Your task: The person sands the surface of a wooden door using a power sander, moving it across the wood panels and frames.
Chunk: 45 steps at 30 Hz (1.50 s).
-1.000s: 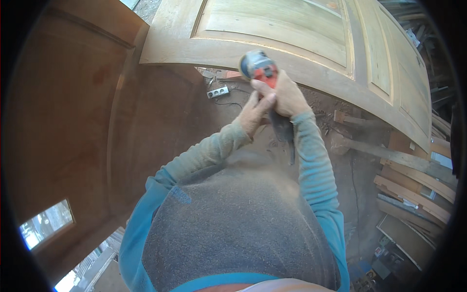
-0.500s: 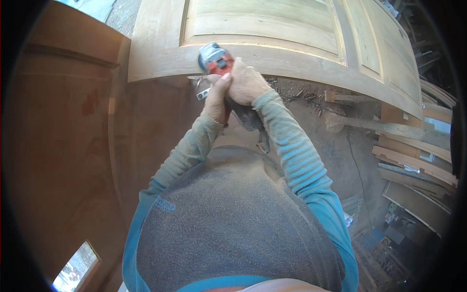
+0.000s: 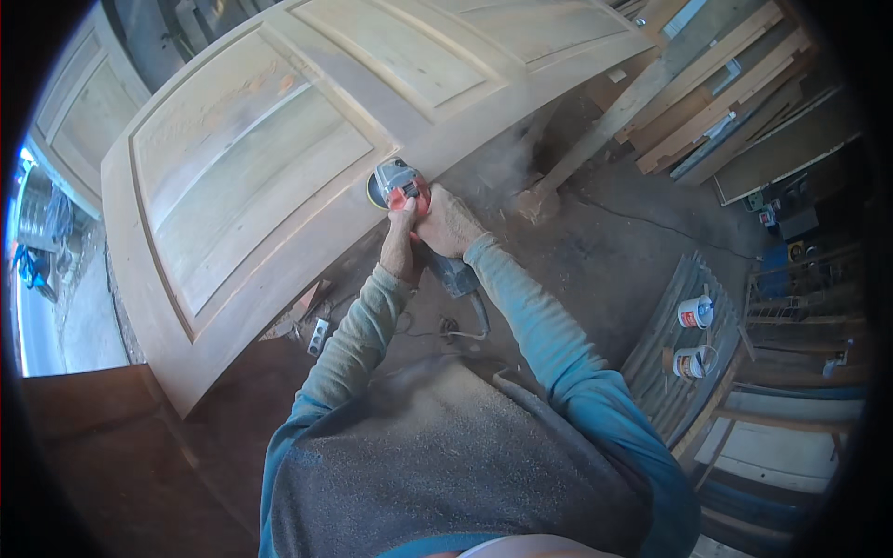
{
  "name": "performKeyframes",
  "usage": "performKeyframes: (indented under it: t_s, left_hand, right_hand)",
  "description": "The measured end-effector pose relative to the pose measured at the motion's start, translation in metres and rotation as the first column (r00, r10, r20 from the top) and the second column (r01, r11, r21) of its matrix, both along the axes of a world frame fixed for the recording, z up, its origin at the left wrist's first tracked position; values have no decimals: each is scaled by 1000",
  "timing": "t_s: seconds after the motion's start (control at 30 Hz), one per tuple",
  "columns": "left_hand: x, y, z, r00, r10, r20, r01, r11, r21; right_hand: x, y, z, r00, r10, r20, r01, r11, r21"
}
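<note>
A red and grey angle grinder (image 3: 402,186) is held in both hands, its round disc at the front edge of a pale wooden panelled door (image 3: 307,244). My right hand (image 3: 449,225) wraps round the body of the tool. My left hand (image 3: 398,242) grips it from the left, with the thumb up on the red part. The dark rear end of the grinder and its cord hang below my hands. Whether the disc touches the wood I cannot tell. Wood dust coats my sleeves and dark apron (image 3: 456,446).
A white power strip (image 3: 318,337) lies on the floor below the door's edge. Stacked boards (image 3: 712,88) stand at the far right. Two white buckets (image 3: 696,312) sit on corrugated sheeting to the right. A reddish-brown wooden panel (image 3: 102,456) lies at lower left.
My view has swung to the right, so the door now slants across it. The grinder, still in both hands, has shifted along the door's front edge toward the corner of a recessed panel.
</note>
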State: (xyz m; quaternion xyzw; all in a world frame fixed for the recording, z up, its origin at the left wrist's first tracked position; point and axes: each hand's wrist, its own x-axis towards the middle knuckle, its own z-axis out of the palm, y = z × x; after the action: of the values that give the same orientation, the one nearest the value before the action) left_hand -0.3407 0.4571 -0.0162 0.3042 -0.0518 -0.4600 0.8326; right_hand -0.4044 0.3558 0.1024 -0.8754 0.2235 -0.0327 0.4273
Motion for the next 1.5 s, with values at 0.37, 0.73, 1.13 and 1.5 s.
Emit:
performKeyframes:
  t_s: [0.37,0.73,1.13,1.5]
  left_hand:
    - [-57,-78,9,932,-241,270,244,969,22]
    - [-67,-186,20,826,-396,402,401,913,76]
    - [-101,-377,41,975,-112,193,123,991,-44]
    - [-61,-449,31,998,23,-66,-21,999,34]
  right_hand:
    - [-39,-111,-30,906,-212,367,27,893,449]
    - [-79,-214,-24,936,-191,296,94,944,316]
    - [-75,-403,-11,1000,27,14,-27,999,-34]
    - [-20,-470,-14,974,133,-181,-150,985,-83]
